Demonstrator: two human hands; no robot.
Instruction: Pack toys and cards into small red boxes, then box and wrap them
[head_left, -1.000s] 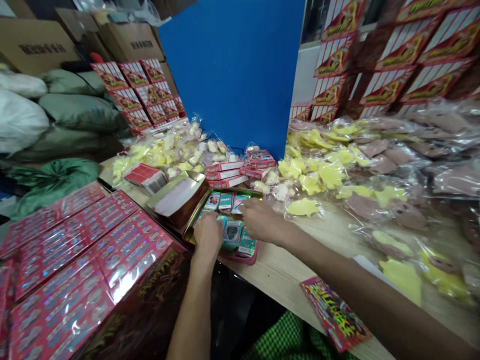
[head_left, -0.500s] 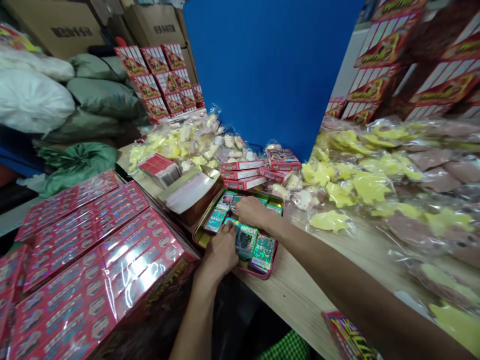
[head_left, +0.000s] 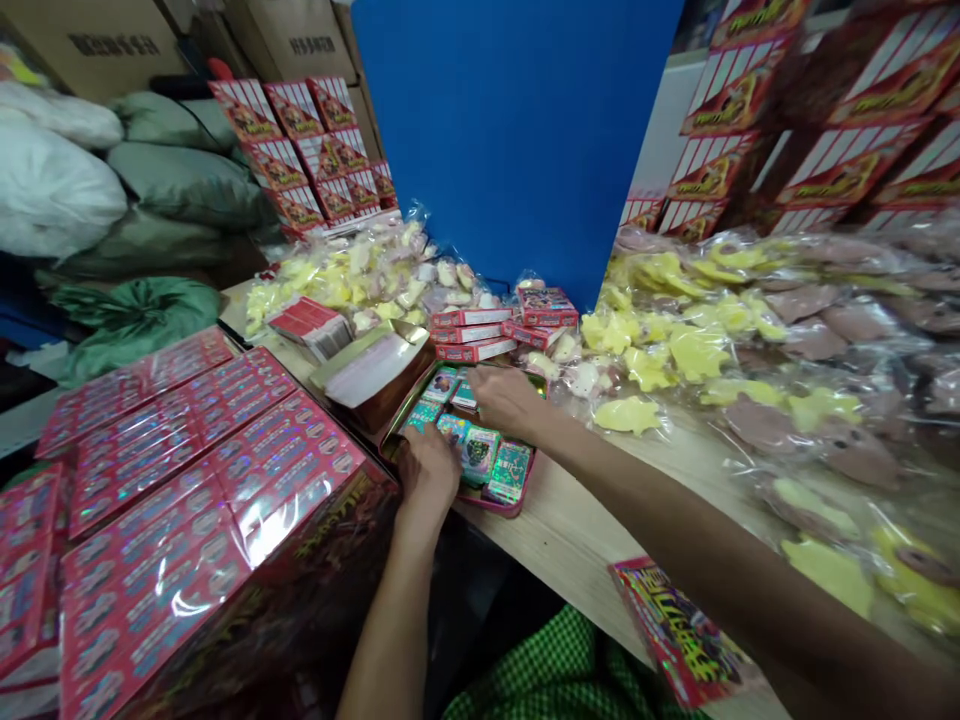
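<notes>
A shallow tin (head_left: 517,508) with a gold inside and a reddish rim lies on the table, holding several stacks of shiny teal trading cards (head_left: 478,455). My left hand (head_left: 429,468) is at the tin's near left corner, fingers bent down over the rim and the cards there. What its fingertips grip, if anything, is hidden. Inside the tin's far part, my right hand (head_left: 506,402) has its fingers curled downward onto the cards. Its fingertips are hidden behind the hand. Against the tin's left side stands an opened gold box (head_left: 379,375) with a white flap.
Red shrink-wrapped boxes (head_left: 202,500) fill the left. Behind the tin lie flat red boxes (head_left: 472,335) and a stack of red cards (head_left: 311,325). Bagged yellow toys (head_left: 697,355) are heaped at right. A blue panel (head_left: 510,140) rises behind. A colourful red packet (head_left: 682,635) lies near the front edge.
My left hand has shifted from the middle cards leftward to the tin's corner. My right hand stays over the far cards. The whole view has shifted slightly.
</notes>
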